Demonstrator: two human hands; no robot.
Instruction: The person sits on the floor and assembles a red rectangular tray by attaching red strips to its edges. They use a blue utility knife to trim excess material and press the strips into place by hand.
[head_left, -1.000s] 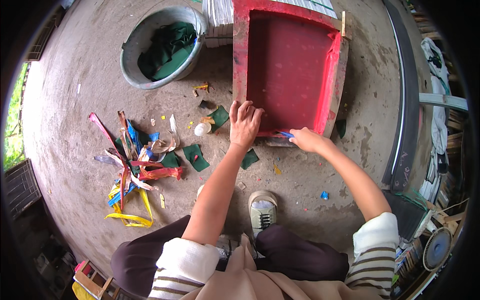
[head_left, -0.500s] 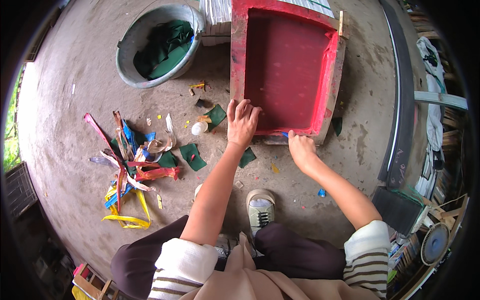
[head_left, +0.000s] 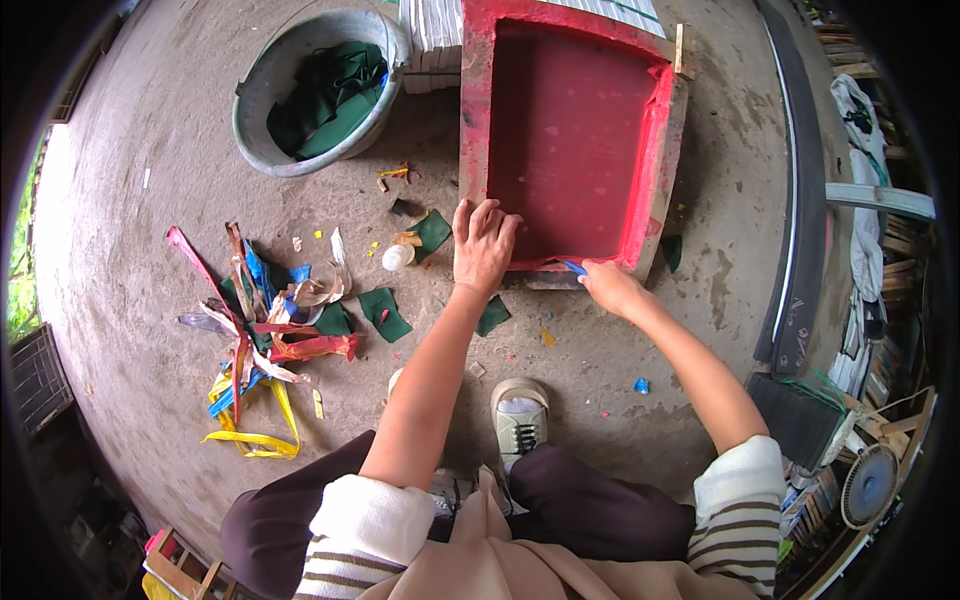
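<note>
A screen printing frame (head_left: 475, 130) with a wooden border, red tape and a dark red mesh (head_left: 565, 140) lies in front of me. My left hand (head_left: 484, 245) grips its near left corner, fingers bent over the border; the thumb is hidden. At the near edge my right hand (head_left: 612, 288) is closed on a slim blue tool (head_left: 573, 267), probably a cutter. The tool's tip touches the border, pointing left; its blade cannot be made out. A dark strip shows along the near side of the frame, below the tool.
A grey bucket (head_left: 250, 140) holding dark green pieces stands at the far left. Torn tape strips (head_left: 285, 345), green scraps (head_left: 384, 314) and a small white round container (head_left: 398, 257) litter the concrete floor. Stacked white material (head_left: 432, 45) sits behind the frame. A fan (head_left: 869, 487) is at right.
My right hand has shifted slightly right along the frame's near edge, and more of the blue tool shows. The left hand stays in place.
</note>
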